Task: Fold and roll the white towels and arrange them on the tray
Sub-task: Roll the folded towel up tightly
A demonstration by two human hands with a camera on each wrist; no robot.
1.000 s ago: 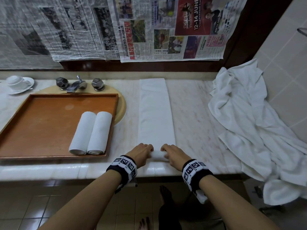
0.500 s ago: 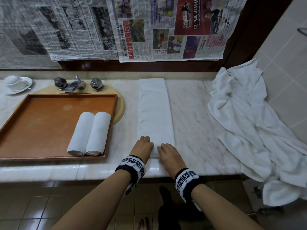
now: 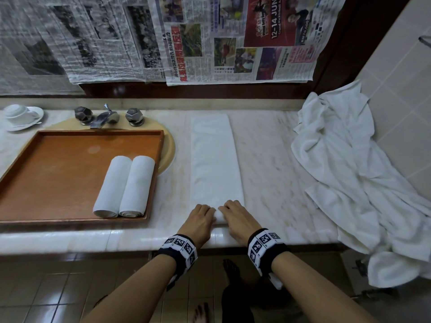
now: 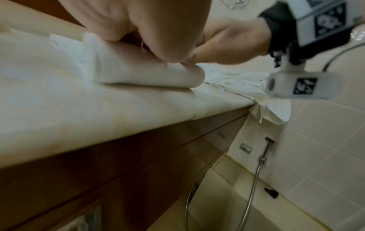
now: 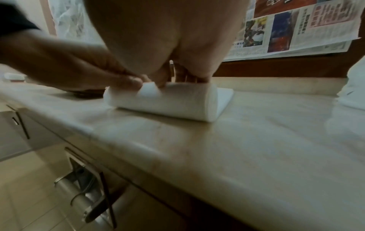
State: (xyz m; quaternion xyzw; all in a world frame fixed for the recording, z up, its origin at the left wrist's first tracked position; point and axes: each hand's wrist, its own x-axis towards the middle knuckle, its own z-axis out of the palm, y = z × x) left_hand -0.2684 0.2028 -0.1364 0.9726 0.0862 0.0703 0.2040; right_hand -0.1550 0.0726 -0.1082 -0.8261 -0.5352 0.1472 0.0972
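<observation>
Folded towel lies lengthwise on the desk, near end rolled. Left hand and right hand curl fingers onto the roll. Advisable: even pressure, edges aligned, roll tight toward the wall.

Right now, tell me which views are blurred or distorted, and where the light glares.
Head view: sharp but bowed by the wide lens, the countertop edge curving, with pale glare along its front lip. Left wrist view: motion-blurred, dim below the counter; the left hand and the towel roll are soft. Right wrist view: also smeared, the right hand looming large and the newspaper unreadable.
</observation>
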